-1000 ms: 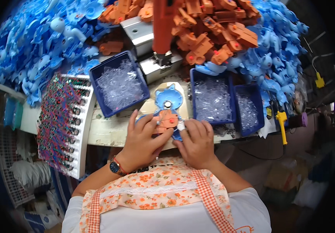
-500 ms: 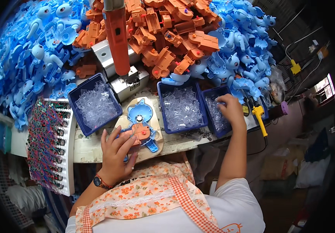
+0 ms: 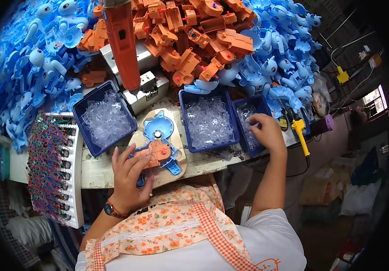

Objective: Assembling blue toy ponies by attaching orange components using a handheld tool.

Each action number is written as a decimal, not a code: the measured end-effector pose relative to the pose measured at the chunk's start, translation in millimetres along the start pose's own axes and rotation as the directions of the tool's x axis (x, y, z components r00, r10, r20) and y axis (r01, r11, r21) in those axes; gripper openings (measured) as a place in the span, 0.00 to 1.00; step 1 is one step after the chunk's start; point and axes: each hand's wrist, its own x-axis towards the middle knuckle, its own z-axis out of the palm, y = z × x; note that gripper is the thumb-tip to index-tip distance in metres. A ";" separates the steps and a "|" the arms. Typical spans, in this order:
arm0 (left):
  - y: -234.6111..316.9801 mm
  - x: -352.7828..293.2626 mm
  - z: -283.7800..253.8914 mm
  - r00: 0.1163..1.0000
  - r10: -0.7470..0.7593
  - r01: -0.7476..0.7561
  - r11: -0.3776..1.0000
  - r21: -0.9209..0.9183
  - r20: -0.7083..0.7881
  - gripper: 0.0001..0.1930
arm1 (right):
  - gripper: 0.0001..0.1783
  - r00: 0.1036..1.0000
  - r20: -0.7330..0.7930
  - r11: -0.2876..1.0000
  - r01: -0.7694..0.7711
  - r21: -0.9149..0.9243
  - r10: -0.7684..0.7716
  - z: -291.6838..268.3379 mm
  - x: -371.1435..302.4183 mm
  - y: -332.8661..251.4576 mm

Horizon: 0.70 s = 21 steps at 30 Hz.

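Note:
A blue toy body half (image 3: 157, 132) lies on a pale wooden jig (image 3: 176, 118) at the bench front, with an orange mechanism block (image 3: 158, 154) set in it. My left hand (image 3: 129, 178) rests on the orange block and the toy's lower edge, fingers spread over them. My right hand (image 3: 266, 132) reaches into the small blue bin (image 3: 245, 108) at the right, fingers curled among clear plastic pieces; whether it holds one I cannot tell. An orange powered screwdriver (image 3: 122, 43) hangs above the jig.
Two more blue bins of clear parts (image 3: 106, 118) (image 3: 208, 121) flank the jig. Heaps of blue toy shells (image 3: 18, 67) and orange mechanism blocks (image 3: 190, 31) fill the back. A rack of wired parts (image 3: 52, 169) stands left. A yellow-handled tool (image 3: 300, 131) lies right.
My right hand left the toy on the jig and went right into the small bin. My left hand stayed on the orange block. My head view shifted, so the scene drifted.

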 end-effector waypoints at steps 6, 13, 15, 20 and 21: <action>-1.3 -0.6 -0.6 1.000 0.009 -0.010 1.000 -0.026 -0.009 0.28 | 0.12 0.992 -0.122 0.998 0.036 -0.058 -0.043 14.5 1.6 5.4; -1.3 -1.4 -1.4 1.000 -0.008 0.008 1.000 -0.007 -0.018 0.27 | 0.07 0.930 -0.366 0.937 0.092 0.338 0.040 11.6 5.3 -1.1; -1.6 -1.2 0.4 1.000 0.006 -0.006 1.000 -0.024 -0.031 0.26 | 0.09 0.933 -0.350 0.801 0.145 0.581 0.085 17.8 2.8 -16.6; 0.4 -1.1 -2.3 1.000 -0.018 0.018 1.000 -0.005 -0.012 0.27 | 0.15 0.974 -0.135 0.619 0.220 0.754 -0.182 45.2 -13.5 -91.5; -0.4 -2.4 -1.4 1.000 -0.012 0.012 1.000 -0.015 -0.006 0.27 | 0.16 0.965 -0.087 0.636 0.228 0.738 -0.246 51.8 -16.7 -102.4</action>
